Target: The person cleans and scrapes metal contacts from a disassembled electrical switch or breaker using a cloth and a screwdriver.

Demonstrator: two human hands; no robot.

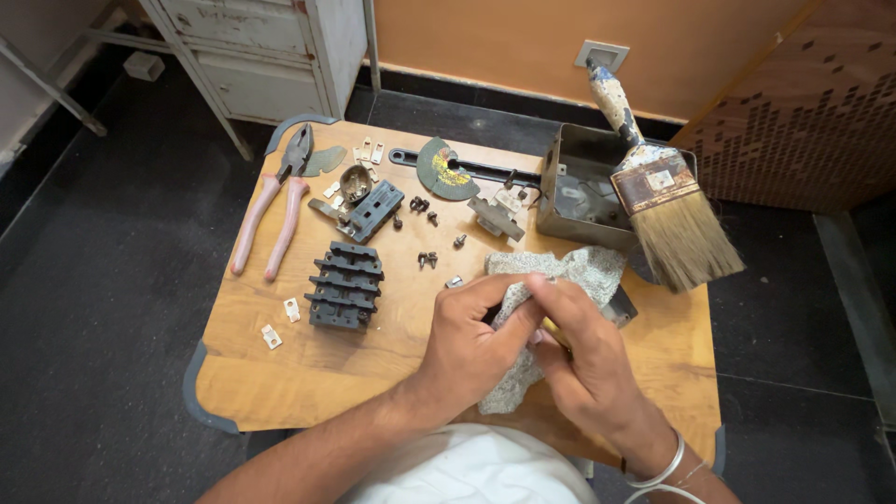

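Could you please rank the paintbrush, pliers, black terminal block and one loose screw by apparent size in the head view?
1. Paintbrush, though it sits propped nearer the camera, so its lead over the pliers is unsure.
2. Pliers.
3. Black terminal block.
4. Loose screw.

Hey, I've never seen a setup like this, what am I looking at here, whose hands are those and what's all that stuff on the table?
This is one picture from a camera worn on a person's head, looking down at their own bare hands over a small wooden table. The left hand and right hand together grip a grey speckled cloth, with something small and partly hidden between the fingers. On the table lie pink-handled pliers, black plastic switch blocks, loose screws and an open metal box. A worn paintbrush rests across that box.
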